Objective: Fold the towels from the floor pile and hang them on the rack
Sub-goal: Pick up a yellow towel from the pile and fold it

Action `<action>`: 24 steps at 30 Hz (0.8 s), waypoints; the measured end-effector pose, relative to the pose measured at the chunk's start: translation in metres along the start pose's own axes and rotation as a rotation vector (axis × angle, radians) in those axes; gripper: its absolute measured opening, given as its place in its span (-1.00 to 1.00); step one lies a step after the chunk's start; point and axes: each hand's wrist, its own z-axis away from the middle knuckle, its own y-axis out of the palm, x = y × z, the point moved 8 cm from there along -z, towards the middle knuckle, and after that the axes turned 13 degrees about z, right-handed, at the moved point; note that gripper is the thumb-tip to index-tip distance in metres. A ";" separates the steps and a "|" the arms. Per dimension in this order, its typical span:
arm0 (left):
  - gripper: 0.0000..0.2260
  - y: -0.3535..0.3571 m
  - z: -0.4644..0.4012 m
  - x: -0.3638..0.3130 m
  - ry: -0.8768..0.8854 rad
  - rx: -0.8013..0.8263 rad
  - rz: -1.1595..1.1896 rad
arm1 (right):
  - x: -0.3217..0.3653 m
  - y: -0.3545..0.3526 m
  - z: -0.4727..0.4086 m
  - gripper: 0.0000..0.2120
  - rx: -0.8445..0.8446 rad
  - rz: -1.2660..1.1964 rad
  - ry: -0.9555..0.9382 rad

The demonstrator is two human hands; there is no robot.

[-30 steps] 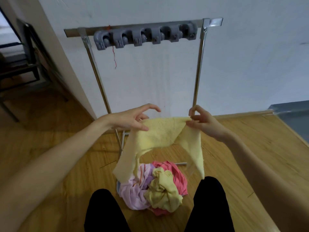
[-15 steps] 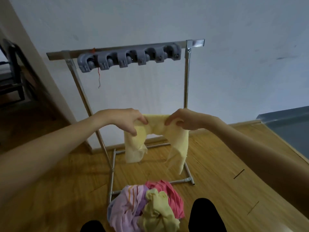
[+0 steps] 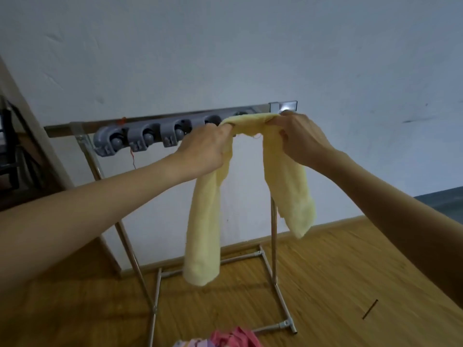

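A pale yellow towel (image 3: 204,221) is stretched between both hands right at the top bar of the metal rack (image 3: 85,126). My left hand (image 3: 203,151) grips its left part and my right hand (image 3: 298,139) grips its right part near the bar's right end. Two towel ends hang down below the hands, the left one longer. A grey row of clip holders (image 3: 147,136) is fixed along the bar; my hands and the towel hide its right end. Just the pink and purple top of the floor pile (image 3: 225,340) shows at the bottom edge.
The rack's tubular base (image 3: 278,291) lies on the wooden floor in front of the white wall. A dark chair or shelf frame (image 3: 10,146) stands at the far left. A grey mat edge (image 3: 443,199) is at the right. A thin dark stick (image 3: 370,312) lies on the floor.
Both hands have lifted the yellow towel from waist height up to the rack's top bar. The view has tilted up, so the floor pile has slid almost out of sight.
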 end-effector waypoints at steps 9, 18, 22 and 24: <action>-0.69 0.020 -0.072 -0.029 -0.034 -0.087 -0.283 | -0.048 0.019 -0.020 -0.44 -0.078 0.089 0.156; -0.68 0.053 -0.095 -0.019 -0.075 -0.102 -0.396 | -0.053 0.060 -0.036 -0.49 -0.021 0.019 0.186; -0.66 0.084 -0.075 -0.019 -0.055 -0.052 -0.384 | -0.047 0.087 -0.021 -0.58 -0.019 -0.036 0.187; -0.64 0.096 -0.067 -0.015 -0.048 -0.038 -0.363 | -0.043 0.100 -0.014 -0.60 -0.021 -0.074 0.158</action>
